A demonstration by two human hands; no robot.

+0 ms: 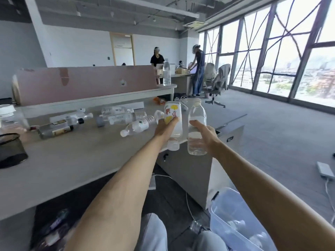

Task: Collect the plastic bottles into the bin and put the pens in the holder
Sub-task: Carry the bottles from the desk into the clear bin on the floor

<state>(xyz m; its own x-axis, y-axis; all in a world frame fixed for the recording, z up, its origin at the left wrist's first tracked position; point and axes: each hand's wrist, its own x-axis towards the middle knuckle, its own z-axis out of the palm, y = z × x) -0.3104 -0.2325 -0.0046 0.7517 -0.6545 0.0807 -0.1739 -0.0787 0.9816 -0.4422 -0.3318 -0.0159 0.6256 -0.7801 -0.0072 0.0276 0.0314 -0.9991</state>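
My left hand [165, 128] grips a clear bottle with a yellow and red label [172, 116], held upside down above the desk's right end. My right hand [203, 135] grips a plain clear bottle [197, 115], upright with its cap on top. Both bottles are in the air, side by side. Several more plastic bottles [135, 126] lie on their sides across the desk [76, 160]. A clear plastic bin [233, 214] stands on the floor at the lower right, under my right forearm. A black mesh holder [11, 149] stands at the desk's left edge. No pens can be made out.
A pink partition [87, 82] backs the desk, with an upright bottle [166, 73] on the ledge behind. Two people stand at a far desk near office chairs [217, 82]. Cables and a white power strip [325, 169] lie on the floor. Windows line the right wall.
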